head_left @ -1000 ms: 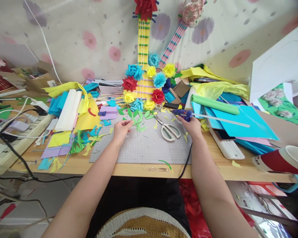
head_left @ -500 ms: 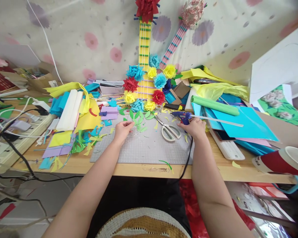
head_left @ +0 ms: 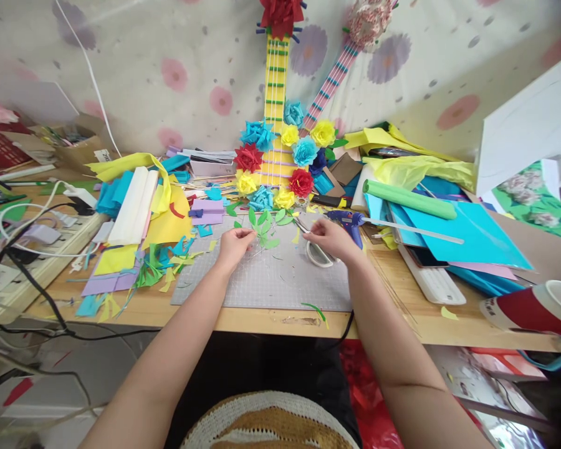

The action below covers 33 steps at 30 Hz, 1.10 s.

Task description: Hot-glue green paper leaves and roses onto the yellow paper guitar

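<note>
Left hand (head_left: 235, 247) pinches a green sprig (head_left: 263, 228); right hand (head_left: 331, 240) covers scissors (head_left: 320, 264), fingers curled, grip unclear.

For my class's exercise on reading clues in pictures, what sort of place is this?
Probably a craft workspace, though whether in a home or a studio I cannot tell. A gray cutting mat, a blue glue gun and a yellow guitar-shaped piece decorated with colorful flowers suggest it.

The knitted top (head_left: 267, 425) has off-white and golden-brown bands, with rows of small holes. Black cloth (head_left: 257, 368) covers the lap, and both forearms (head_left: 187, 318) are bare.
</note>
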{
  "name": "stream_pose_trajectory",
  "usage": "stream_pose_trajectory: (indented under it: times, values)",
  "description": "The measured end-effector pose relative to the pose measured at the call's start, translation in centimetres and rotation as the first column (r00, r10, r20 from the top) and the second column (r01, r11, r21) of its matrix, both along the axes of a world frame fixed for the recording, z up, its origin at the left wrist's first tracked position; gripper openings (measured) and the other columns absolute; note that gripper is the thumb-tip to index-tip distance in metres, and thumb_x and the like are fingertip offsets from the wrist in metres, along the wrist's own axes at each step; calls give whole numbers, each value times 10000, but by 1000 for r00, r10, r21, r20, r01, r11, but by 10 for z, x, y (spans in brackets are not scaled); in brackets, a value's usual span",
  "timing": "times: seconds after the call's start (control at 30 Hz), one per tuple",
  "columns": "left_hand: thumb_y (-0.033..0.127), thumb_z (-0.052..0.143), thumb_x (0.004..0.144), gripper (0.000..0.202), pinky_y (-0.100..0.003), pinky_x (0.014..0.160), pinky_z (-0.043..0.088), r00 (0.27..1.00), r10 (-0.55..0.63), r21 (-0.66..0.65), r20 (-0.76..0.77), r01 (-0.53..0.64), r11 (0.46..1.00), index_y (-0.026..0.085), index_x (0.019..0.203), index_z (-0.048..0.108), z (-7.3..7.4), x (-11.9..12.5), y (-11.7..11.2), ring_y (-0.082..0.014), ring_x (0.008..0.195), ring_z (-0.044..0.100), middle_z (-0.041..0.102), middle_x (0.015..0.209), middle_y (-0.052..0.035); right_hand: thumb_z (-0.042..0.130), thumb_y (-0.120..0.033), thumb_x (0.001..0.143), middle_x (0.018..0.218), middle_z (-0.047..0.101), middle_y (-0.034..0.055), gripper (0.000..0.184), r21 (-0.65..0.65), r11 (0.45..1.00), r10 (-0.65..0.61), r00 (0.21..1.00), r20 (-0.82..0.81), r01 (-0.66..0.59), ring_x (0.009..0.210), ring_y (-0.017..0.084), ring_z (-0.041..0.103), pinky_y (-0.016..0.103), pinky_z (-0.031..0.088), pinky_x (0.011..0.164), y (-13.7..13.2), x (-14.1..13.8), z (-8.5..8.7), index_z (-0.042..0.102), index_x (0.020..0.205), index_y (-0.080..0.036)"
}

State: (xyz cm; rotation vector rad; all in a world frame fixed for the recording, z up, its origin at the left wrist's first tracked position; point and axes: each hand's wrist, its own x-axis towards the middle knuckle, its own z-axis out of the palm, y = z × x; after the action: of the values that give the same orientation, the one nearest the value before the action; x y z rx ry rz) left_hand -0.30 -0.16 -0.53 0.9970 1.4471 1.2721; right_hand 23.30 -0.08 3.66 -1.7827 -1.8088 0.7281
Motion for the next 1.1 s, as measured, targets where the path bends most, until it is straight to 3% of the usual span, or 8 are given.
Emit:
stream_pose_trajectory:
  times: [0.1,0.23,0.43,0.9,1.0,1.1]
  values:
    - [298,719,557,190,-211,443,409,1000,-21,5,-6,21,1000,141,655,674,-2,0,1,-103,527,524,651,660,-39,673,-332,657,764,634,0,355,-87,991,48,875,-482,-102,667,135,588,259,434,607,8,-36,-5,460,914,-210]
    - [289,726,541,187,-210,431,402,999,-41,7,-13,41,999,141,642,673,-4,1,1,-99,509,510,640,627,-31,712,-230,628,835,642,15,395,-183,977,-50,707,-705,-114,707,118,617,259,465,664,19,-72,-7,449,922,-203]
    - [288,725,531,181,-203,426,416,996,-81,29,-34,82,996,148,638,679,-7,0,2,-97,503,504,627,600,-20,724,-165,566,661,569,-60,408,-172,977,-55,623,-780,-128,632,100,602,239,458,617,28,-90,-13,454,869,-203]
    - [299,722,543,268,-222,427,397,981,-161,60,-110,168,984,155,768,704,-6,-3,1,-78,438,471,619,630,-14,694,-182,543,610,570,-75,375,-137,984,-39,607,-793,-117,566,83,565,232,438,603,27,-84,-20,452,828,-203]
    - [347,718,559,263,-235,437,399,992,-111,51,-53,114,992,156,735,676,-2,-3,0,-70,408,442,581,599,4,700,-194,558,614,577,-64,364,-141,983,-40,623,-781,-114,604,95,584,239,443,622,27,-77,-19,459,831,-205]
    - [378,687,598,241,-237,447,411,999,19,76,49,-22,997,164,674,607,1,-4,1,-67,407,409,512,546,32,707,-185,566,622,570,-58,359,-170,980,-65,652,-755,-100,614,103,597,245,452,624,28,-68,-17,469,835,-206]
